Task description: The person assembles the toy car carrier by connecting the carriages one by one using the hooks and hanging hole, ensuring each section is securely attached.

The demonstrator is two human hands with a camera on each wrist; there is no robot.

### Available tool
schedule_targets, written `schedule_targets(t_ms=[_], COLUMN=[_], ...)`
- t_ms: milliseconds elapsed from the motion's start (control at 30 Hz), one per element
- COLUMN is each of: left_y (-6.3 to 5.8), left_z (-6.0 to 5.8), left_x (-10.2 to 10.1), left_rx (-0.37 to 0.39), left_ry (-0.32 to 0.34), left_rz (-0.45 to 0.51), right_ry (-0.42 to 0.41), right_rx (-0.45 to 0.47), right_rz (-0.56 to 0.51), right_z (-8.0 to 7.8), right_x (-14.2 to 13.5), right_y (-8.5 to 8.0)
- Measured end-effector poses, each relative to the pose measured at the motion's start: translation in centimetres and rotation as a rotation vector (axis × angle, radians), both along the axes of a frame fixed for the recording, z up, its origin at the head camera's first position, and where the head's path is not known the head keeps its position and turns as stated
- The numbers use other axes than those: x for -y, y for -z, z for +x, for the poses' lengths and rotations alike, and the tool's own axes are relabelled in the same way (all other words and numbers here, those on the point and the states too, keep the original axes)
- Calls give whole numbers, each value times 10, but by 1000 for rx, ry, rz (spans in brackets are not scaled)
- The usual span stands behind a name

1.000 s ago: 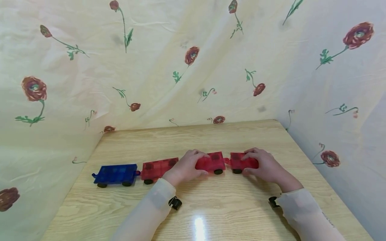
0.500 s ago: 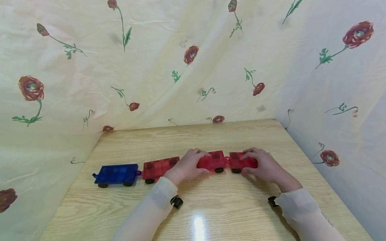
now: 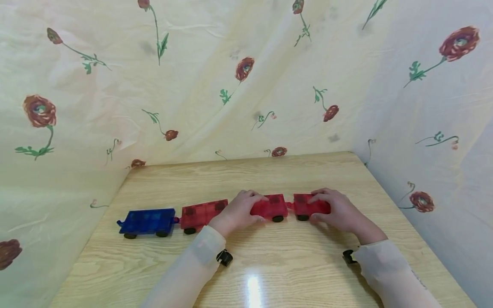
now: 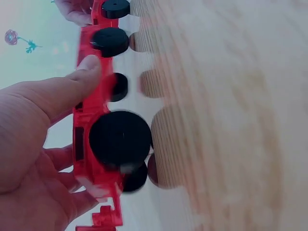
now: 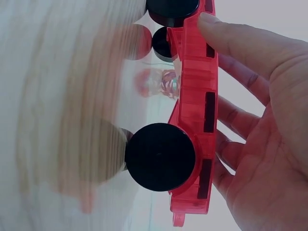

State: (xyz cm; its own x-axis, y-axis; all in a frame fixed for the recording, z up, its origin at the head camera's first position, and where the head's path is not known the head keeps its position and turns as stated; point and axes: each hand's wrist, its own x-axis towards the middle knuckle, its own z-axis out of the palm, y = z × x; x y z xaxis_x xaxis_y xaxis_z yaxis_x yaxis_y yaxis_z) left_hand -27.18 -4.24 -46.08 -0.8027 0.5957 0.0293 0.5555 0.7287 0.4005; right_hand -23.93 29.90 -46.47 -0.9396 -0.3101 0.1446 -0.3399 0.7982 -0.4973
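Several toy train cars stand in a row on black wheels in the head view. At the row's left end is a translucent blue train car (image 3: 147,221), its hook meeting a red train car (image 3: 200,214) partly covered by my left forearm. My left hand (image 3: 239,211) grips a second red train car (image 3: 274,206) from above, thumb on its near side and fingers on the far side. With the same kind of grip, my right hand (image 3: 339,211) holds the rightmost red train car (image 3: 304,205). Between these two cars, their small red hooks (image 3: 290,206) meet.
The row sits on a light wood-grain table (image 3: 285,273) with a bright light reflection near its front. Cream fabric with printed flowers (image 3: 245,69) hangs along the back and both sides. Black straps (image 3: 224,258) show at the wrists.
My left hand and the train cars on that side shift slightly right, then slip back left. The rightmost car in my right hand moves a touch left, then returns. Both grips stay the same.
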Motion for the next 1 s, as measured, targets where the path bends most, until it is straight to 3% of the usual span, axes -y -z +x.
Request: schedule_targets(t_ms=[1000], left_y=[2], left_z=[-3], left_x=[2], left_rx=[34], left_ry=[3], left_rz=[-7], right_ry=[-3], right_rx=[6], right_rz=[6], right_z=[1], right_x=[0], right_y=[-3])
